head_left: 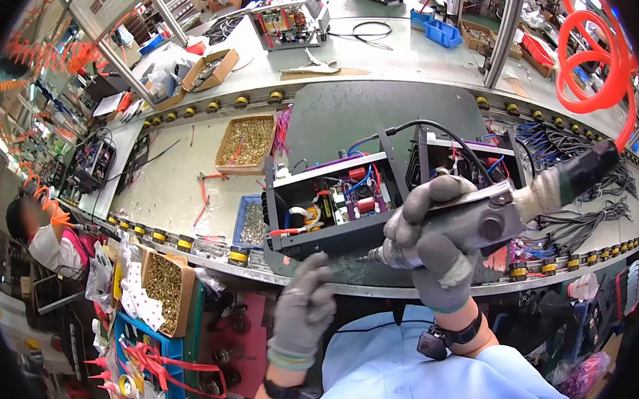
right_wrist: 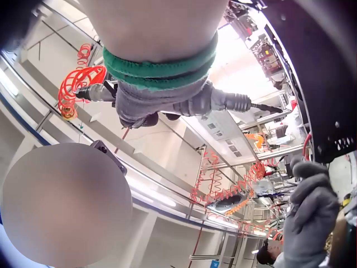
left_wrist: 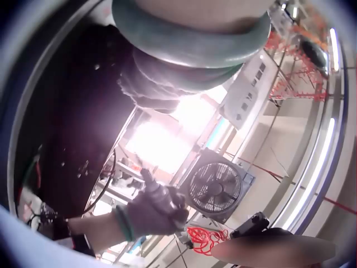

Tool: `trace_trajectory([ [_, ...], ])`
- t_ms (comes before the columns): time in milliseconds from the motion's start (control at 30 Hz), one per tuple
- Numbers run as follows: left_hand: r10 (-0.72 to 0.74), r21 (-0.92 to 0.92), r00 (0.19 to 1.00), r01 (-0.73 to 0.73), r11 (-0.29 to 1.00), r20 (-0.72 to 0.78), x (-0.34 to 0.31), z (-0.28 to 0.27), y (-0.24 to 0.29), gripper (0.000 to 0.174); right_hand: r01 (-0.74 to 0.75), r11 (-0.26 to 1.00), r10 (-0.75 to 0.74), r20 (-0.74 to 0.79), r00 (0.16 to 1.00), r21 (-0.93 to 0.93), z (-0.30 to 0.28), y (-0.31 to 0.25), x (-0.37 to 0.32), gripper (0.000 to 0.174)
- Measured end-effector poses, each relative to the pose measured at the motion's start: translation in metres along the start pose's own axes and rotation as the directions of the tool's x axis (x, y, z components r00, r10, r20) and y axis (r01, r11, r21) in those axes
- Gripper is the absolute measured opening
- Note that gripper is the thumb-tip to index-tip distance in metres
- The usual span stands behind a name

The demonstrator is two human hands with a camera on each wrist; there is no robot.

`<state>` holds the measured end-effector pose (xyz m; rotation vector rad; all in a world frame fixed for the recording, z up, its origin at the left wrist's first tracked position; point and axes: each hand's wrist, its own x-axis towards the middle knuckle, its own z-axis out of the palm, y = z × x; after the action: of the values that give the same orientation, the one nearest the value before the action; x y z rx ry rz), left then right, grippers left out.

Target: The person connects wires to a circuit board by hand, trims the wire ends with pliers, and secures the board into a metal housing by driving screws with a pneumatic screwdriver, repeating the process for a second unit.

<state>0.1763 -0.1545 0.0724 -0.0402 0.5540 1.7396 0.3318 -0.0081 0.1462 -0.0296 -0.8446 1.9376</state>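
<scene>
Behind you is a busy workshop, and in front stands a pale bench edged by rollers, with a dark mat on it. On this mat are two black cases side by side, with wires and parts visible inside: the left case and the right case.

Your right grip is wrapped around one power driver, whose red hose rises at the right. The driver's long axis runs across your body, and its bit points to your left. The left case lies just beyond this bit, which seems apart from its front wall. To bring the bit to the case, the driver would need turning away from you.

Your left grip is nearer to the case's left front corner; its gloved fingers are bent, but I cannot tell whether they pinch something small.

Counted, there are two cases, one driver, one blue tray beside the left case, and two cardboard boxes of small metal parts: the box on the bench and the box beside it.
</scene>
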Motion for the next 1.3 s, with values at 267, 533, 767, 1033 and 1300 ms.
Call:
trace_trajectory([
  [267,-0.287,-0.006,0.956,0.287,0.958,-0.055,0.040,-0.025,-0.056,0.026,0.011,0.971,-0.050,-0.157,0.986,-0.238,-0.022,0.007,-0.018,0.060],
  [533,-0.318,0.382,0.947,0.276,0.882,0.050,0.039,-0.027,-0.071,0.031,0.073,0.980,-0.093,-0.102,0.990,-0.186,-0.039,0.005,-0.026,0.055],
  [767,-0.227,0.278,0.969,0.247,0.928,-0.101,0.027,-0.013,-0.061,0.031,0.018,0.982,-0.057,-0.202,0.978,-0.189,-0.029,0.007,-0.030,0.059],
  [1033,-0.285,0.063,0.950,0.280,0.958,0.124,0.027,-0.021,-0.068,0.036,0.039,0.987,-0.069,-0.188,0.980,-0.156,-0.020,0.013,-0.036,0.057],
  [1300,-0.209,-0.211,0.943,0.267,0.940,0.260,0.035,-0.003,-0.071,0.039,0.159,0.987,-0.148,0.255,0.956,-0.023,-0.041,0.012,-0.018,0.052],
])
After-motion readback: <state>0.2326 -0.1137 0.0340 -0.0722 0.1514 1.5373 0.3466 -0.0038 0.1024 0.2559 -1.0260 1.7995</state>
